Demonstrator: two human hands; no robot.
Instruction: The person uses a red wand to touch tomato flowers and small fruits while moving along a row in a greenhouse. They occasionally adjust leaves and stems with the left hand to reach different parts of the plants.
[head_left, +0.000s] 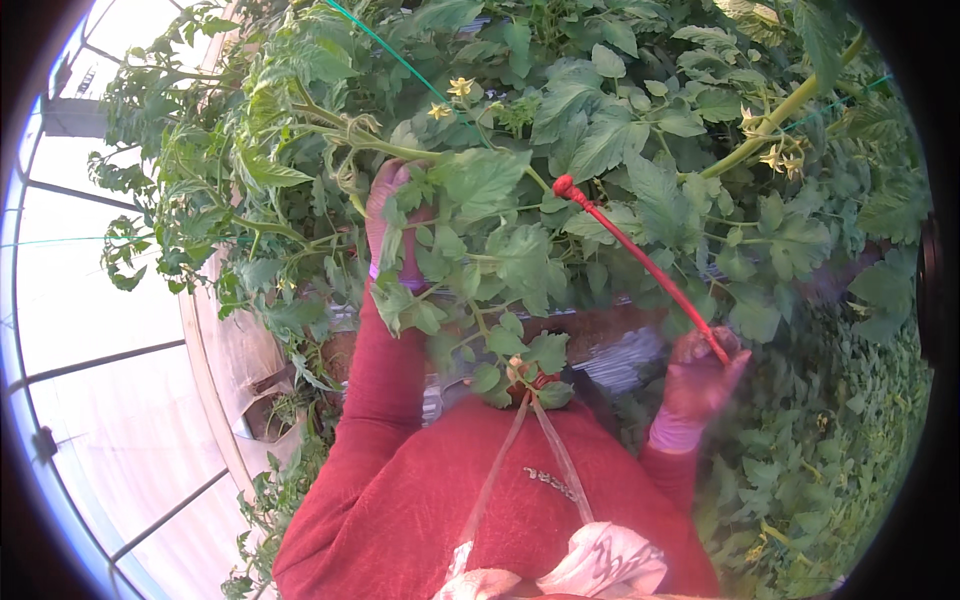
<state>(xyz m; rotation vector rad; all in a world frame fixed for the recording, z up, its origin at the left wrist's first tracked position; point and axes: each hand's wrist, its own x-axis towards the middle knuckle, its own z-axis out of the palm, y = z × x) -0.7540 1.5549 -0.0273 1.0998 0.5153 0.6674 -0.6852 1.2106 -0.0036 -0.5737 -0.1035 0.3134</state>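
Note:
My left hand (397, 217) is raised among the leaves at a tomato stem (397, 150), its fingers curled at the stem and partly hidden by foliage. In my right hand (701, 375), lower and to the right, is the end of a thin red rod (645, 259). The rod slants up and left to a lumpy, wrapped-looking tip (566, 187). That tip is close to the tomato stem between my hands; whether it touches cannot be told. Yellow tomato flowers (459, 87) open just above the stem. Lilac cuffs show at both wrists.
A green support string (390, 52) crosses the plants at the top. Another thick tomato stem (757, 139) with flowers leans at the right. Dense foliage (810, 465) fills the lower right. Plastic greenhouse sheeting (97, 300) on a frame stands at the left. Silvery film (619, 360) lies beneath the plants.

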